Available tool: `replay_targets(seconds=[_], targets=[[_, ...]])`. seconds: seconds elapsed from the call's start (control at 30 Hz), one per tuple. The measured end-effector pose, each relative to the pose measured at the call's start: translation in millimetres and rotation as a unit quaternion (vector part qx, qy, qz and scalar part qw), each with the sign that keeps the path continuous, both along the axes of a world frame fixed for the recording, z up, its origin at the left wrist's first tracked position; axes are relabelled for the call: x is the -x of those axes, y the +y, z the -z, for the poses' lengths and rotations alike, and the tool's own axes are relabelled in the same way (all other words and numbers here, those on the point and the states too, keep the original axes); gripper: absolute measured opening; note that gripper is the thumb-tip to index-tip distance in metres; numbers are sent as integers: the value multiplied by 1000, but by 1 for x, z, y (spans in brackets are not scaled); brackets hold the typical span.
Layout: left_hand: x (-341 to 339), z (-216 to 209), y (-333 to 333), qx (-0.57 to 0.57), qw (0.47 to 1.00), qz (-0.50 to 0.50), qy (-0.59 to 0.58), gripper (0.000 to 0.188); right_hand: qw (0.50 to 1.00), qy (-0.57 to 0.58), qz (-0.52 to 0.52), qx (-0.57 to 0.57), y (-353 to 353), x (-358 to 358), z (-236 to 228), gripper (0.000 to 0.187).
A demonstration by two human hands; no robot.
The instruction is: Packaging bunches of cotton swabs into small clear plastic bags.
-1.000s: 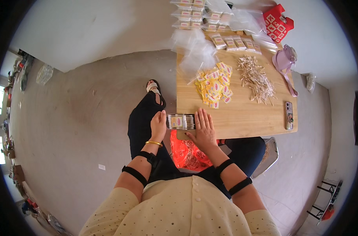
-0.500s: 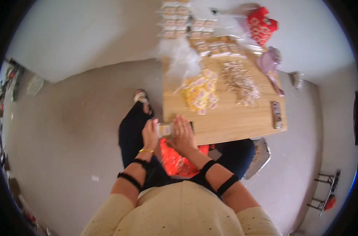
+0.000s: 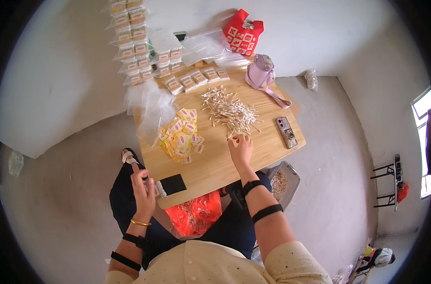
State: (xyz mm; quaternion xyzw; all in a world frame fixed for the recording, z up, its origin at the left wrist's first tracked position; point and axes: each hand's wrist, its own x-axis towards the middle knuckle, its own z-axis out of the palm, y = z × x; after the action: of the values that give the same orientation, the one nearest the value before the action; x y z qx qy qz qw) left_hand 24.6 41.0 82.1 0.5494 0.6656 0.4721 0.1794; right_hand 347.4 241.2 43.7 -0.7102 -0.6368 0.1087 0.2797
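My left hand (image 3: 142, 193) is at the table's near left corner, fingers bent around the left end of a small packet of cotton swabs (image 3: 159, 189); the hand hides part of it. Just right of that packet lies a flat black rectangle (image 3: 173, 183). My right hand (image 3: 241, 150) reaches over the table to the near edge of a loose heap of cotton swabs (image 3: 229, 109). Its fingertips are drawn together, and what is between them is too small to make out. Yellow and white printed cards (image 3: 181, 137) lie in a pile between the hands.
Finished-looking swab packets (image 3: 199, 78) line the back of the wooden table (image 3: 215, 170), beside taller stacks (image 3: 130, 42) and clear bags (image 3: 149, 106). A lilac bottle (image 3: 260, 73), phone (image 3: 287, 132) and red bag (image 3: 244, 33) stand right. A red plastic bag (image 3: 195, 215) and bin (image 3: 285, 184) are below.
My right hand has left the packet and moved up and right to the swab heap. My left hand stays with the packet at the corner. The view has shifted rightward.
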Motion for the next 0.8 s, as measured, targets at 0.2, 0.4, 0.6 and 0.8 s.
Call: replay_targets(seconds=[0.2,0.4,0.6,0.8], targets=[[-36,1,4,53,994,87,33,33,989,-86,88,83,40,19,2,35],[-41,1,5,81,990,117,5,33,988,-61,117,76,24,4,10,23],[-52,5,18,101,981,163,-7,30,998,-46,20,46,-25,-12,13,15],[-85,-4,39,84,968,231,43,33,993,-78,-83,40,-35,-9,3,11]])
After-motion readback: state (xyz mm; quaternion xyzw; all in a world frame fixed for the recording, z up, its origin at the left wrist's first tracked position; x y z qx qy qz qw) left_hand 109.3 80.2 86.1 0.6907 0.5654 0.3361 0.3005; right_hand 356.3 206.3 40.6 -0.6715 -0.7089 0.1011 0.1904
